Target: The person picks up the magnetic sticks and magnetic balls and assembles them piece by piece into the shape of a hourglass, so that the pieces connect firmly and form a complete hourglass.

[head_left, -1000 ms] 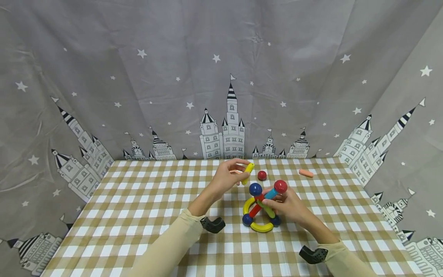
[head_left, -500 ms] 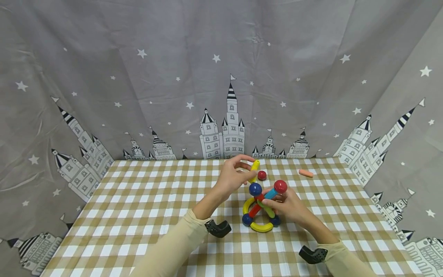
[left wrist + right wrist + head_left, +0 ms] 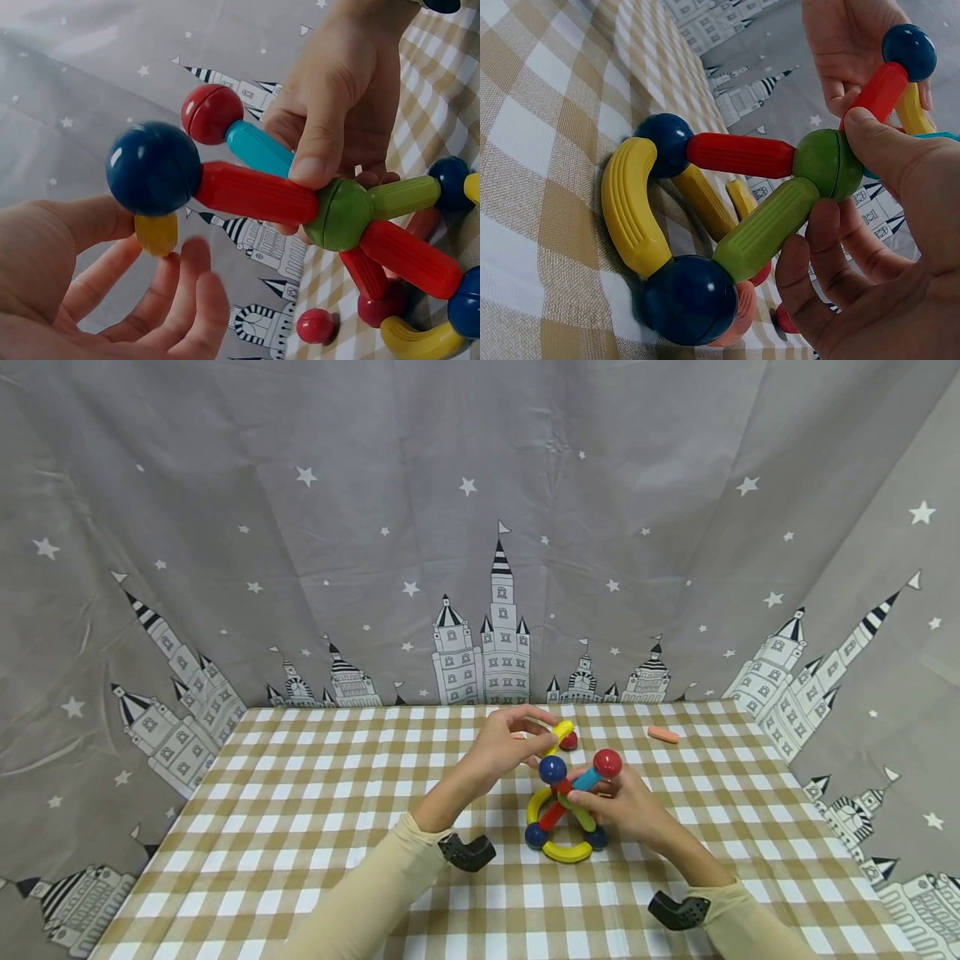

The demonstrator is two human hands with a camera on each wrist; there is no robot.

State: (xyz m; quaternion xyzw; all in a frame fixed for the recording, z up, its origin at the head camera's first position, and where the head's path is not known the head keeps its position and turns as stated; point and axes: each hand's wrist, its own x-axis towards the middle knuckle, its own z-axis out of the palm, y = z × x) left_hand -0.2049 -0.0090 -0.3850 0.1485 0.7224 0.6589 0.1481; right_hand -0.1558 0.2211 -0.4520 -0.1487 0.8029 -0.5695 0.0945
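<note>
My left hand (image 3: 498,747) pinches a curved yellow magnetic rod (image 3: 562,731) just behind the upper blue ball (image 3: 552,769). In the left wrist view the yellow rod (image 3: 157,236) lies right at that blue ball (image 3: 154,169); whether they touch I cannot tell. My right hand (image 3: 626,802) holds the ball-and-rod structure near its green ball (image 3: 826,163), thumb on the upper red rod (image 3: 259,193). From there a teal rod (image 3: 260,148) rises to a red ball (image 3: 607,763). Red and lime rods (image 3: 769,229) slope down to a base ring of curved yellow rods (image 3: 567,852) and balls.
A loose red ball (image 3: 569,741) lies on the checked tablecloth (image 3: 360,793) behind the structure. Farther right lies an orange rod (image 3: 663,735). A grey curtain (image 3: 465,527) with printed castles hangs at the table's back edge.
My left hand has moved right, bringing the yellow rod up to the upper blue ball. The rod has also tilted over to the right. My right hand and the structure stay put.
</note>
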